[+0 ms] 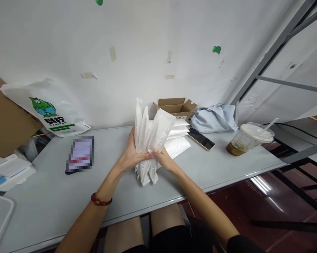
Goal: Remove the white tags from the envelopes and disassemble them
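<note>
Several white bubble mailers (158,130) stand upright in a bundle between my two hands, above the middle of the desk. My left hand (130,153) wraps the bundle's left side, its fingers partly hidden behind the plastic. On the other side my right hand (162,158) grips the lower right edge, the thumb showing in front. Just behind and right of the bundle lies a stack of white bubble mailers (178,144) on the desk. A phone (202,138) rests face up beside that stack.
At the back stands an open cardboard box (174,105), with a pale blue cloth bag (213,117) beside it. A plastic drink cup (246,137) stands at right. On the left are a blurred-screen phone (81,154), a printed white bag (46,109) and a white box (12,172).
</note>
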`<state>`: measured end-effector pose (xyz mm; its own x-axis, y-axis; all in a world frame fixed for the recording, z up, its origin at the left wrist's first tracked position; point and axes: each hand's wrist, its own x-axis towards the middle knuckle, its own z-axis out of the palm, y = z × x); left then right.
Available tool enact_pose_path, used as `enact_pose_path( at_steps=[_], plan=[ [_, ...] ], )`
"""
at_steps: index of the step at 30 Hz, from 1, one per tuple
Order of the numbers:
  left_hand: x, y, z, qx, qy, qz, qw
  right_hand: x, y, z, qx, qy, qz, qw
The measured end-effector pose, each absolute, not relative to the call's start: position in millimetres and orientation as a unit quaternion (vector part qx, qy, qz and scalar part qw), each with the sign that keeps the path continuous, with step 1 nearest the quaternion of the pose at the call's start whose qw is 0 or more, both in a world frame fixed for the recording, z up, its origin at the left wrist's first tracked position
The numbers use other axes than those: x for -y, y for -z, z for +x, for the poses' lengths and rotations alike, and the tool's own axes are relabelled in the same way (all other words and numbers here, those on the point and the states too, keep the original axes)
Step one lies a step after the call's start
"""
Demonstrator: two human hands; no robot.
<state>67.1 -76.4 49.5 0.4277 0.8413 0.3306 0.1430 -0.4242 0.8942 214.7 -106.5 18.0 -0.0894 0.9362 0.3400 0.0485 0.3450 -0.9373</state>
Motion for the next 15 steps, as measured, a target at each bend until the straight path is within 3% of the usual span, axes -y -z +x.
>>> enact_pose_path(
  at_steps=[6,15],
  plan=[
    [80.2,-45.7,70.1,-0.376,-0.425,0.73,0.38,109.5,-12.1,216.8,0.644,-0.453,-0.391,0.477],
    [82.9,-46.5,69.9,-0.433,-0.462,0.7,0.328,110.8,-15.7,211.5,0.659,-0.406,-0.402,0.488]
  ],
)
